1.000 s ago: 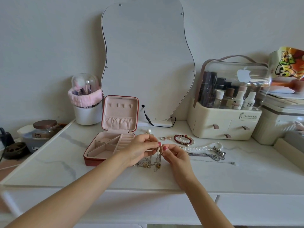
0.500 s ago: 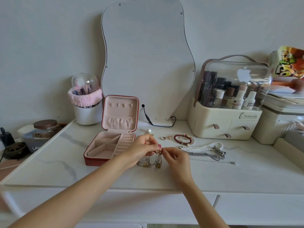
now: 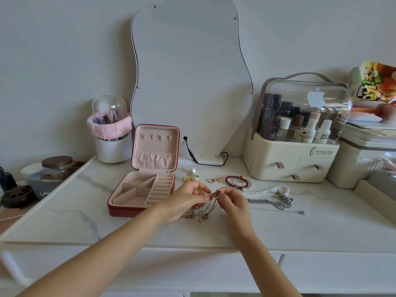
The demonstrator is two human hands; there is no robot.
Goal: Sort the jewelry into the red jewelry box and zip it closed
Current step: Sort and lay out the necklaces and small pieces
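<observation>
Just right of the open red jewelry box with pink lining (image 3: 143, 190), the left hand (image 3: 186, 201) and right hand (image 3: 232, 201) meet, fingertips of both pinching a thin gold-toned chain necklace (image 3: 205, 207). Its strands and small charms hang below the fingers, trailing onto the white marble tabletop (image 3: 300, 228).

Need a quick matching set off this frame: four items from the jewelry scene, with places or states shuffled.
Things:
1. red jewelry box
2. red bead bracelet
3. pearl strand
4. thin chains

States:
A. pinched between both hands
B. open, compartments bare
C. flat on the table just behind the right hand
D. stretched out right of the bracelet, beside the silver chain

Pairs: 1-B, 2-C, 3-D, 4-A
</observation>
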